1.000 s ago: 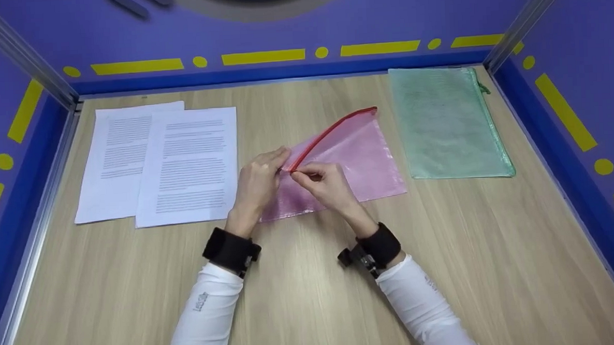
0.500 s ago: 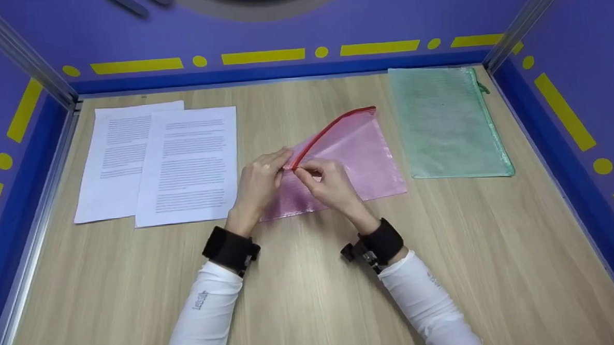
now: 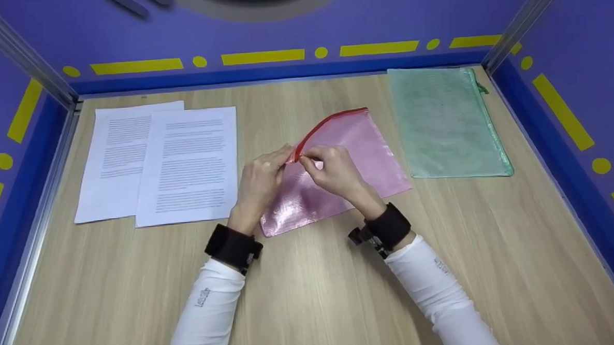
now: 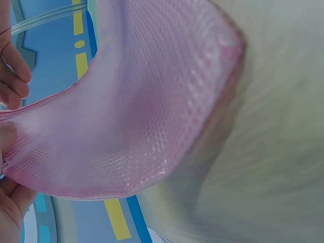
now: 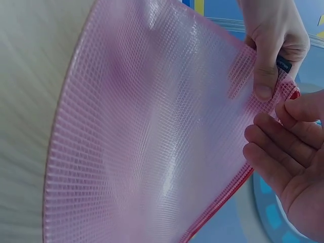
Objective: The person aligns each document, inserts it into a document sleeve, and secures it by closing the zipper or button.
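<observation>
A pink mesh zipper pouch [image 3: 308,208] is raised at its top left, where both hands hold it. Its red zipper edge [image 3: 330,118] curves away to the far right. My left hand [image 3: 260,178] grips the pouch's corner; in the right wrist view its thumb [image 5: 265,76] presses on the mesh next to a small dark label [image 5: 284,63]. Thumb and index finger of my right hand [image 3: 336,172] pinch the zipper's end right beside the left hand, the other fingers [image 5: 276,144] loosely bent. Whatever lies between those fingertips is hidden.
Two overlapping stacks of printed paper [image 3: 193,172] lie at the left. A green mesh zipper pouch [image 3: 453,130] lies flat at the back right. Purple and blue panels [image 3: 300,27] wall the wooden table [image 3: 302,297] at the back and sides.
Both hands have lifted the pouch's corner slightly up and away, the right hand moving more. The pouch has turned a little, its lower left corner coming nearer, and the zipper edge bends more.
</observation>
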Available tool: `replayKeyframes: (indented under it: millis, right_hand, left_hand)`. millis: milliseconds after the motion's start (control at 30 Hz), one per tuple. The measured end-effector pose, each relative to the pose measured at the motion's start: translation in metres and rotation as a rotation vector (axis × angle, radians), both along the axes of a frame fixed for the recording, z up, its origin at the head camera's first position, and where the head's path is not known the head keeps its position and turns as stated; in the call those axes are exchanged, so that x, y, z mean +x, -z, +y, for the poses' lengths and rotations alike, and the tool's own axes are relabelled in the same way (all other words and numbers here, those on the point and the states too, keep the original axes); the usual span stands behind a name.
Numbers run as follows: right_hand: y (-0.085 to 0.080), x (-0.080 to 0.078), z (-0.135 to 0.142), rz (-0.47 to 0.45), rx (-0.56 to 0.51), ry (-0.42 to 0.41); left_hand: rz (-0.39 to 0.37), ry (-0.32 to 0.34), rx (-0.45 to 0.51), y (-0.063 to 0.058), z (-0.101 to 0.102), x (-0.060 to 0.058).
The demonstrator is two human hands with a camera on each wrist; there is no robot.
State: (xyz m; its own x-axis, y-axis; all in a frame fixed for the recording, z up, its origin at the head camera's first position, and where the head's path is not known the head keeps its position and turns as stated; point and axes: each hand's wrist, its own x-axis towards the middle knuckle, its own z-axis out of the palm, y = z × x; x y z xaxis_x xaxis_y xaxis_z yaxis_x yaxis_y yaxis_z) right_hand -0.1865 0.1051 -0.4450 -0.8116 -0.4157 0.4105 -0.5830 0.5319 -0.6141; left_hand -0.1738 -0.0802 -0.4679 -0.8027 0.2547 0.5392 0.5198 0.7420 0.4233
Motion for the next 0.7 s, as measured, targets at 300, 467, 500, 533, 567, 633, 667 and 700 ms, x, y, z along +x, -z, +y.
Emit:
replayKeyframes:
  millis: [300,467,500,533,567,633,667,700]
  right_hand:
    - [0.001,-0.012,0.01,0.009,0.03,0.069]
    - [0.003,-0.018,0.015,-0.027,0.045,0.104]
    - [0.003,-0.019,0.015,-0.035,0.048,0.105]
    - [0.002,-0.02,0.016,-0.042,0.053,0.109]
    - [0.002,-0.021,0.016,-0.049,0.056,0.111]
    - [0.001,-0.026,0.018,-0.061,0.063,0.126]
    - [0.001,-0.028,0.019,-0.064,0.066,0.136]
    - [0.001,-0.03,0.021,-0.07,0.07,0.145]
  left_hand:
    - [0.004,0.009,0.003,0.0,0.003,-0.003]
    - [0.001,0.027,-0.004,0.0,0.003,-0.002]
    - [-0.002,0.028,0.002,-0.001,0.002,-0.002]
    - [-0.004,0.028,0.008,-0.001,0.001,-0.001]
    - [-0.004,0.028,0.015,-0.002,0.001,-0.001]
    - [-0.003,0.027,0.028,-0.003,0.0,-0.002]
    - [-0.002,0.028,0.031,-0.003,0.0,-0.002]
    - [-0.001,0.031,0.031,-0.004,0.0,-0.002]
